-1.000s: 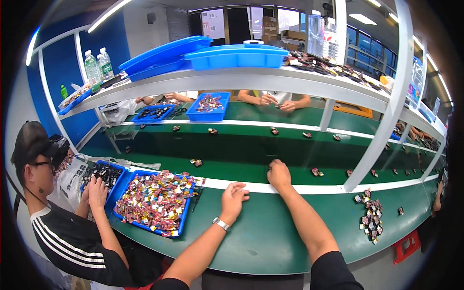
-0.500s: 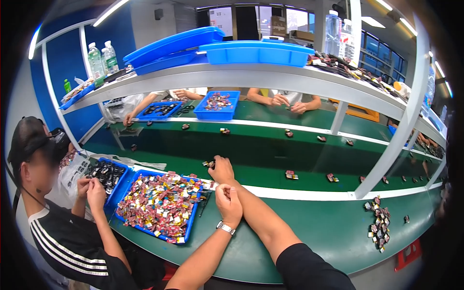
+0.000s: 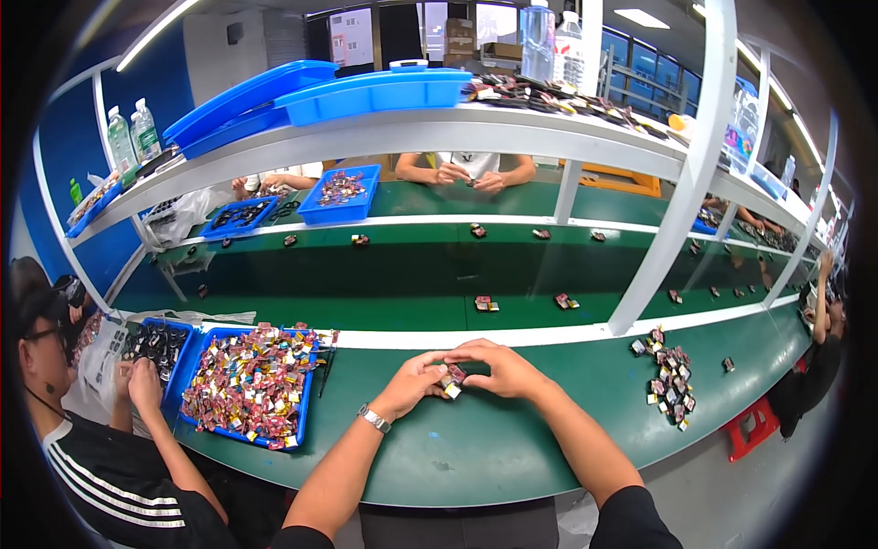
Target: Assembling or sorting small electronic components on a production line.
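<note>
A small electronic part [image 3: 451, 379], dark and reddish with a pale tab, is between my hands just above the green table. My left hand [image 3: 410, 388], with a metal-band watch at its wrist, grips it between thumb and fingers. From the other side my right hand [image 3: 506, 370] curls around it, its thumb at the part and its fingertips meeting those of the left; the exact grip is partly hidden. Left of my hands, a blue tray [image 3: 299, 423] is heaped with similar reddish parts. To the right lies a loose pile of dark assembled parts [image 3: 672, 382].
A white rail [image 3: 402, 339] separates my table from the green conveyor belt [image 3: 384, 306], which carries several spaced parts. A white post [image 3: 672, 197] rises at the right beneath a shelf. One person sits close at left; others work across the belt. A red stool [image 3: 754, 426] stands at right.
My hands have come back from the belt's near edge to the table, uncrossed, with the part between them. The view has swung to the right, shifting the surroundings left.
</note>
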A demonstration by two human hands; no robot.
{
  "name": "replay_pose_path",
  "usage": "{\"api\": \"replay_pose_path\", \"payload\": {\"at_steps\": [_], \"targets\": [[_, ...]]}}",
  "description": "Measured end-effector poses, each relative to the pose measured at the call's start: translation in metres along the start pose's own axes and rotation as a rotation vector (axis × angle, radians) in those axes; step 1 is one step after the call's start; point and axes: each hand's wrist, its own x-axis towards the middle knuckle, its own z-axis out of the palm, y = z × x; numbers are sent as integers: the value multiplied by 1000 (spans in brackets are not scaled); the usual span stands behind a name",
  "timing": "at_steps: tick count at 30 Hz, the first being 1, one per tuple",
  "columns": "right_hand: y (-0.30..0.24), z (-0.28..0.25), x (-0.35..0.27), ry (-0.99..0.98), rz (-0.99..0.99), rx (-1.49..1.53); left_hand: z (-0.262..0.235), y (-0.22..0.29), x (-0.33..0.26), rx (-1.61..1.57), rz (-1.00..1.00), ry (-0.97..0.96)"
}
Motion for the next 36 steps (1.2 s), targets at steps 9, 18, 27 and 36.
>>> {"api": "replay_pose_path", "payload": {"at_steps": [9, 18, 27, 36], "targets": [[-14, 57, 4, 562, 19, -289, 2, -6, -1, -246, 6, 61], [1, 60, 2, 621, -191, -473, 8, -6, 0, -213, 51, 69], [3, 46, 3, 487, -160, -269, 10, -2, -2, -152, 55, 44], [-1, 48, 2, 450, -39, -98, 2, -4, -3, -105, 11, -71]]}}
